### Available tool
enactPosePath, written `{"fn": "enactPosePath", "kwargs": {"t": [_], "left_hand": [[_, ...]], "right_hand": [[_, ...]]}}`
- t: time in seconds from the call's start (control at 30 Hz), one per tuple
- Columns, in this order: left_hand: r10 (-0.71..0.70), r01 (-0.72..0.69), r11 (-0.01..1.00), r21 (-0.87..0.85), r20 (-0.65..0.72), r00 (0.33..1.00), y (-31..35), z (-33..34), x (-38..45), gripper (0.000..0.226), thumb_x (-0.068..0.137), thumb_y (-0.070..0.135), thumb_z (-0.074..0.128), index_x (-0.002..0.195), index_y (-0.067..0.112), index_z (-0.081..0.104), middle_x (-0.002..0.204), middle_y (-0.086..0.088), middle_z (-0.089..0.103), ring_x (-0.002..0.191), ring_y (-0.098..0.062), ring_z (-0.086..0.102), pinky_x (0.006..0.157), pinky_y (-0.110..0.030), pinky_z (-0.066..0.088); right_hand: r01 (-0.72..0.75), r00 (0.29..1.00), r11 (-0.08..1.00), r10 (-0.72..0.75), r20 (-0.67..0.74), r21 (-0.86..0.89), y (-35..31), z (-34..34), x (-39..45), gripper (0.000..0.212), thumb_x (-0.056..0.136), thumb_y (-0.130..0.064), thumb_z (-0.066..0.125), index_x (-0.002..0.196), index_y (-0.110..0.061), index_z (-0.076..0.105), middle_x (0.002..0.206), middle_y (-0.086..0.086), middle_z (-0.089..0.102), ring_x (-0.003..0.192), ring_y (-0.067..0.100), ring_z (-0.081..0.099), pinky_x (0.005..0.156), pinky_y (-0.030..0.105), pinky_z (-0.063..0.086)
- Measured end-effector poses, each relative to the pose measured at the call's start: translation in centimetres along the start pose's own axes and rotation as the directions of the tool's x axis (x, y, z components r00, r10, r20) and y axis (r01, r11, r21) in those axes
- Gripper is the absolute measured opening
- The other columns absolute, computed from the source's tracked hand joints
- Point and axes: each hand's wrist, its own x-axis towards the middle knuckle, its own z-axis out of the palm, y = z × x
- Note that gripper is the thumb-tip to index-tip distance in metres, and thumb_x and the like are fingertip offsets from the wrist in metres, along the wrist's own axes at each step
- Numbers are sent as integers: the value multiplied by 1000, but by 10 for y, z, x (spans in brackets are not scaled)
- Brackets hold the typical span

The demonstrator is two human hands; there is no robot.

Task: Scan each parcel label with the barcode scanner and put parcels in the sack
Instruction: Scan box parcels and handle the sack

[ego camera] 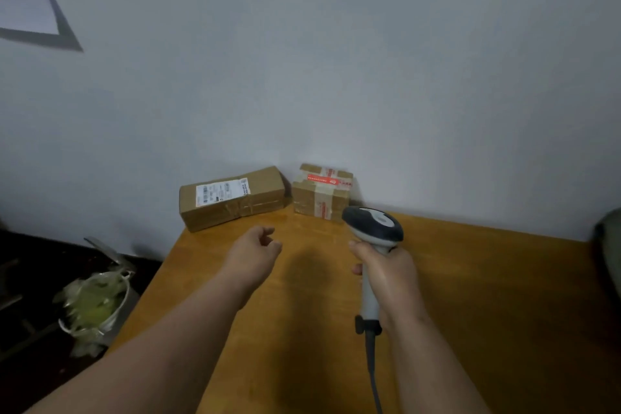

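Right hand (pixel 383 270) grasps the handle of the barcode scanner (pixel 373 228), fingers wrapped round the pale grip. Scanner head, dark with a light panel, sits directly above the fist and points away from the person. Its cable (pixel 371 363) hangs down from the handle base, below the wrist.

Left hand (pixel 257 245) is over the table (pixel 487 296), holding nothing. Fingers loosely curled, thumb near fingertips. No contact with any parcel.

Long parcel (pixel 232 198): brown carton lying flat beyond the left hand and slightly to its left, near but apart from the knuckles. White label (pixel 221 191) faces up on its top side. Print too blurred to read.

Small parcel (pixel 322 191): squarer carton wrapped in tape with a red printed strip, beyond both hands, just behind and left of the scanner head. Whether the head touches it cannot be told. Both parcels stand at the far table edge against the wall (pixel 336 60), with a narrow gap between them.

Floor left of the left forearm: a metal bin (pixel 97 309) with a greenish plastic liner.
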Motion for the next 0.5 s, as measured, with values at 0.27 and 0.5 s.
{"fn": "enactPosePath", "kwargs": {"t": [0.27, 0.5], "left_hand": [[169, -180, 971, 154, 82, 982, 28, 50, 113, 58, 95, 26, 61, 149, 25, 39, 151, -1, 42, 137, -25, 43, 111, -47, 42], [97, -96, 995, -14, 105, 990, 31, 72, 176, 67, 86, 33, 69, 145, 31, 39, 151, 1, 42, 134, -29, 46, 105, -50, 47]], "right_hand": [[-72, 997, 997, 72, 3, 7, 11, 15, 90, 8, 86, -18, 73, 88, -16, 65, 89, 5, 69, 82, 21, 66, 71, 32, 49], [-83, 996, 994, 84, -8, 74, 11, 20, 153, 16, 84, -20, 75, 98, -15, 68, 103, 4, 70, 92, 21, 68, 81, 39, 53]]}}
